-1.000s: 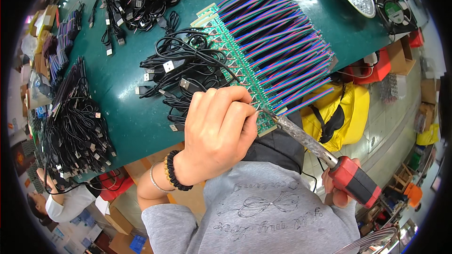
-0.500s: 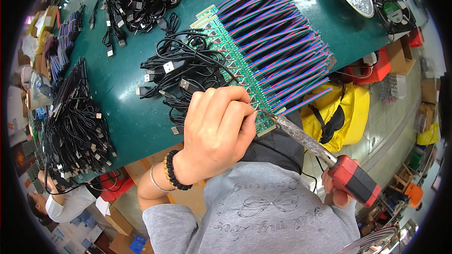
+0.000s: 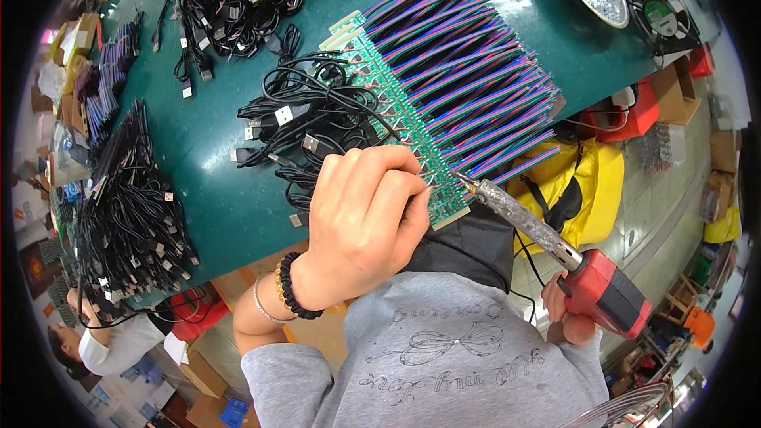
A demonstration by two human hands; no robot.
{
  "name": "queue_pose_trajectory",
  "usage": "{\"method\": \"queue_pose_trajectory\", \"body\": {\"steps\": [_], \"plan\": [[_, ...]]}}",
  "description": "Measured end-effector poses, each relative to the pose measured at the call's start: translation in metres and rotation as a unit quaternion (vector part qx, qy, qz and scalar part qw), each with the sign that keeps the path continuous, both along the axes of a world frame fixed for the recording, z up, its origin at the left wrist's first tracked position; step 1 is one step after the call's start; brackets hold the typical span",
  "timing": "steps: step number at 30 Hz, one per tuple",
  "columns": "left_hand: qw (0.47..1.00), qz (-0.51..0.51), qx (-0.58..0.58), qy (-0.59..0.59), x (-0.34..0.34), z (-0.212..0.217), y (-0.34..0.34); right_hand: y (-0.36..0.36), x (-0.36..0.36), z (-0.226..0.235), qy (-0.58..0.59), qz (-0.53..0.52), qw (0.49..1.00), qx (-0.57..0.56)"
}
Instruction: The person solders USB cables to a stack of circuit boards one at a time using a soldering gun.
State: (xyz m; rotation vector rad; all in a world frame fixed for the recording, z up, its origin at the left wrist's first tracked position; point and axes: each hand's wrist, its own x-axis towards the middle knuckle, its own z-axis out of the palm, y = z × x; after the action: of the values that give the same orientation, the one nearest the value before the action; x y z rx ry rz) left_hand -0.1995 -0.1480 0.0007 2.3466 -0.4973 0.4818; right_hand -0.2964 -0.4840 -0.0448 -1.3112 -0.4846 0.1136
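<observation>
Nothing has moved to speak of since the earlier frame — both hands hold station. Left hand (image 3: 361, 226) is curled narrow, fingertips pinched at the near end of the green circuit strips (image 3: 400, 123) on the green table (image 3: 222, 190); what they pinch is hidden. Right hand (image 3: 567, 313) grips the red soldering iron (image 3: 555, 250), tip touching the strips. Strips judged light, thin, fragile — hold by the edges; ribbon wires (image 3: 468, 71) are soft.

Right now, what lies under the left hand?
The left hand covers the near end of the green circuit-board strip and some black cables; whatever its fingertips pinch is hidden.
</observation>
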Motion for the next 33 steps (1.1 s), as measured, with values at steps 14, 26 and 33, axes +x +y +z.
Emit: {"method": "queue_pose_trajectory", "body": {"steps": [14, 26, 33], "plan": [[0.994, 0.105, -0.022, 0.000, 0.045, 0.039, 0.061, 0.027, 0.015, 0.028, 0.166, -0.093, 0.978, -0.080], [0.944, 0.189, 0.214, -0.163, 0.143, 0.029, 0.095, 0.036, 0.029, 0.025, 0.120, -0.094, 0.988, -0.033], [0.992, 0.049, -0.033, -0.110, 0.162, 0.043, 0.098, 0.040, 0.030, 0.025, 0.129, -0.103, 0.986, -0.018]]}}
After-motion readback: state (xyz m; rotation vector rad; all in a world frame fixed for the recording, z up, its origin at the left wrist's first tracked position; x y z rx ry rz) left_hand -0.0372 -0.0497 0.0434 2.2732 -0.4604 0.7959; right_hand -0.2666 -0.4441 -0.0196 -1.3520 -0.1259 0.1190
